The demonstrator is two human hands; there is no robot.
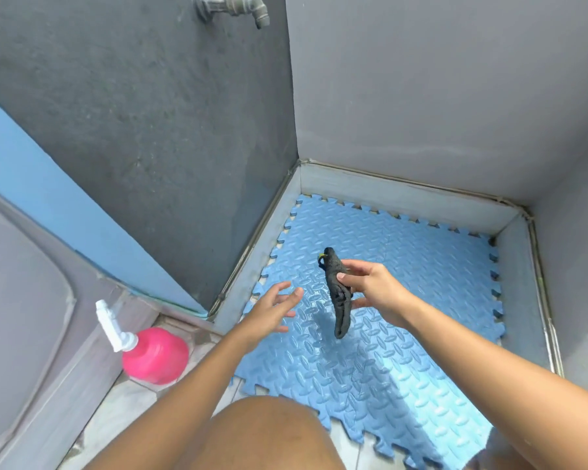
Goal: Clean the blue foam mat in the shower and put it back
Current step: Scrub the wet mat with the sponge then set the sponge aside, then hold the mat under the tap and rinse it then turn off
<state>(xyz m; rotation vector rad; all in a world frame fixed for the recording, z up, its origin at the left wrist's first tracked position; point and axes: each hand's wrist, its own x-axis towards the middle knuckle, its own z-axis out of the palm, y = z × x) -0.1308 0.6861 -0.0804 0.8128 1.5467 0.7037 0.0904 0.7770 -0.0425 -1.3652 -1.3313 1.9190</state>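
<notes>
A blue mat point(404, 300) lay flat in the shower tray point(401, 195), its near edge spilling onto the tiles; the right hand point(370, 288) pinched a dark cloth point(336, 293) dangling above it; the left hand point(272, 307) hovered beside with fingers spread, gripping nothing; a pink bottle point(155, 354) stood left of the tray, under a wall tap point(233, 6).

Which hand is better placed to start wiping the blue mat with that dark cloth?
Probably the right hand: it already grips the dark cloth, which hangs just above the middle of the mat. The left hand is open and empty beside it.
</notes>
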